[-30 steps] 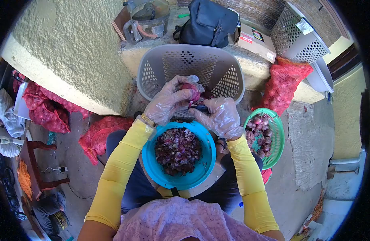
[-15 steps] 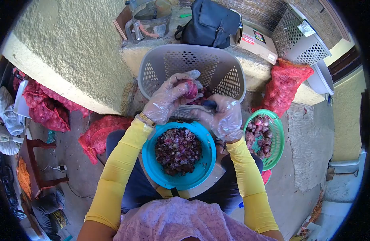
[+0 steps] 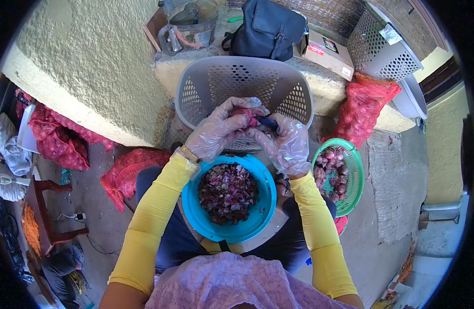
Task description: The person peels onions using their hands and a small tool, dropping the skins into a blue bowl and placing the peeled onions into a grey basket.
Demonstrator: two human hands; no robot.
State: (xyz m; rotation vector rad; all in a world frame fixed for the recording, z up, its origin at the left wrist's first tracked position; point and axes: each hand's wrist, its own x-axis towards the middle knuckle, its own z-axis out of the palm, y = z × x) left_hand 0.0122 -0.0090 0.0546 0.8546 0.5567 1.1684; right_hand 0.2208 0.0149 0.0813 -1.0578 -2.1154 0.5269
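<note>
My left hand (image 3: 216,133), in a clear plastic glove, is closed around a red onion (image 3: 245,116) over the near rim of the grey perforated basket (image 3: 188,95). From the right, my gloved right hand (image 3: 287,147) grips a small knife with a dark handle (image 3: 268,123) against the onion; its blade cannot be made out. Below both hands, between my legs, is a blue basin (image 3: 268,206) heaped with onion skins and scraps (image 3: 228,193). Beside my right forearm, a green basket (image 3: 357,180) holds several onions (image 3: 333,170).
Red mesh sacks of onions stand at the right (image 3: 365,110) and lie at the left (image 3: 134,172). On the ledge behind the grey basket are a black backpack (image 3: 270,31), a cardboard box (image 3: 327,54) and a bucket (image 3: 190,26). A small wooden table (image 3: 46,206) is at far left.
My right hand has moved up and inward, bringing the knife against the onion. My left hand has turned the onion slightly and shifted a little to the right.
</note>
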